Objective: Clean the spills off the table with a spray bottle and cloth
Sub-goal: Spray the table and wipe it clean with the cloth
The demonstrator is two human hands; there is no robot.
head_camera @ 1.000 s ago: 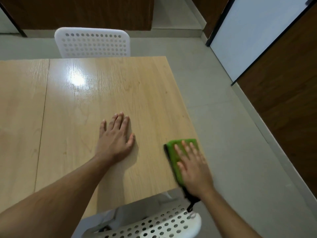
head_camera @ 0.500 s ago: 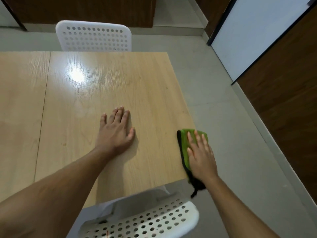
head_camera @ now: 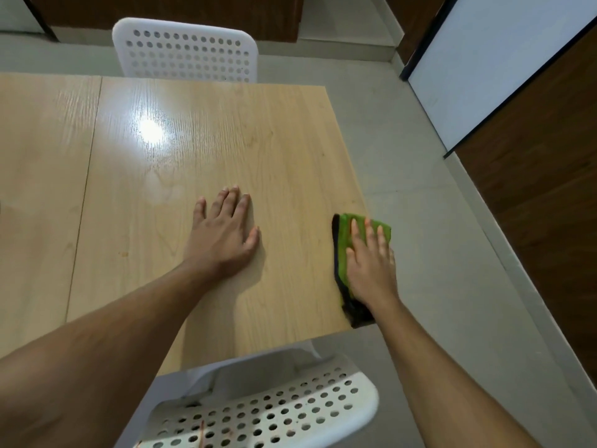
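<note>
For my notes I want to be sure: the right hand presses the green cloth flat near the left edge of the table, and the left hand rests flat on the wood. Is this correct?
Not quite. In the head view the right hand presses the green cloth at the right edge of the table, not the left. The left hand does rest flat on the wood.

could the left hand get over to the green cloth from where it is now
Probably yes. The left hand lies flat on the table, with only bare wood between it and the green cloth at the table's right edge. The right hand already presses on most of the cloth, leaving only its left strip free.
</note>
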